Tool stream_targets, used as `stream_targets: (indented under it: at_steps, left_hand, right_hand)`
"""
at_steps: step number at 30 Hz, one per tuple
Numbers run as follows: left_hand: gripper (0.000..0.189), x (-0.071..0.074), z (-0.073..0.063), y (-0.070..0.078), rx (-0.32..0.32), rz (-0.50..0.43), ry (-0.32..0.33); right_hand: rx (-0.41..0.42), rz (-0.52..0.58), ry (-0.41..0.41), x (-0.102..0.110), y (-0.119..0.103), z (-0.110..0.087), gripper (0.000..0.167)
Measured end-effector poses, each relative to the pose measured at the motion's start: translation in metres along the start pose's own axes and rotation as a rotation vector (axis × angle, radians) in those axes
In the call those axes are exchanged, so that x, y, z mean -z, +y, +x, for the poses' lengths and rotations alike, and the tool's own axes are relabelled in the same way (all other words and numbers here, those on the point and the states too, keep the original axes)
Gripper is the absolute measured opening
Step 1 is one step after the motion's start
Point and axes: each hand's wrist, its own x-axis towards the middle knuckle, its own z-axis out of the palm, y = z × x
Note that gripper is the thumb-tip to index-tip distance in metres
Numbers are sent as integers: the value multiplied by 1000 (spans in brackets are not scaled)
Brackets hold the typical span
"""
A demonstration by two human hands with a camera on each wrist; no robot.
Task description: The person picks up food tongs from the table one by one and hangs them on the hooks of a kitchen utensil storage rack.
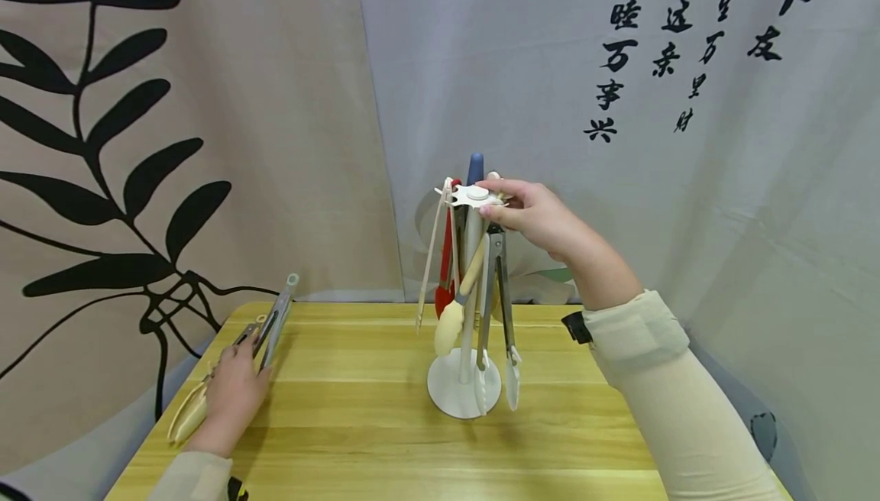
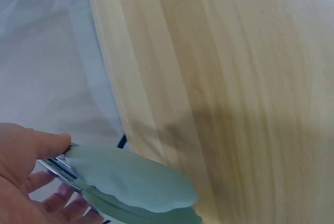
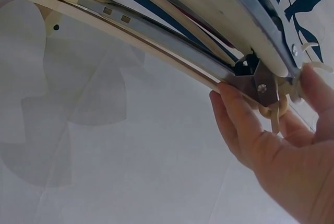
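At the table's left side my left hand [image 1: 237, 386] grips metal kitchen tongs with pale scalloped tips [image 2: 130, 179]; the thumb lies on top and the fingers curl beneath. In the head view, cream tips [image 1: 189, 415] show beside the wrist, and metal arms [image 1: 278, 325] extend beyond the fingers. Whether these belong to one pair cannot be told. My right hand [image 1: 529, 214] is at the top of a white utensil rack [image 1: 459, 388]. Its thumb and fingers pinch the hinge end of hanging metal tongs [image 3: 261, 85], close to a hook and ring.
On the rack also hang a red utensil [image 1: 445, 295], a cream-headed utensil [image 1: 450, 327], pale wooden tongs [image 1: 429, 256] and a blue-handled tool [image 1: 476, 169]. The wooden table [image 1: 344, 425] has its left edge beside my left hand. A printed curtain [image 1: 481, 66] stands behind.
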Motion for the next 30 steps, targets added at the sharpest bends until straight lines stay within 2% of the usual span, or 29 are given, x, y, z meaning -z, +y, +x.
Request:
stream_targets:
  at_steps: [4,10,16,22,26,30]
  left_hand:
    - [67,-1,0,7,-20,-27,30]
    - [64,3,-1,24,-85,-78,89]
    - [65,8,-2,39,-90,-102,82]
    - [63,9,-2,49,-132,-120,121]
    - [63,9,-2,54,-160,-133,144]
    - [65,11,-2,58,-164,-132,129]
  right_hand:
    - [-8,4,5,-1,-1,0,45]
    - [-21,7,22,-3,-2,0,46]
    - [-20,-17,49,-7,-4,-1,46]
    - [-6,-59,59,-8,-5,-2,47]
    - [10,-80,40,-4,-4,-1,48]
    - [24,-112,17,0,-2,1,50]
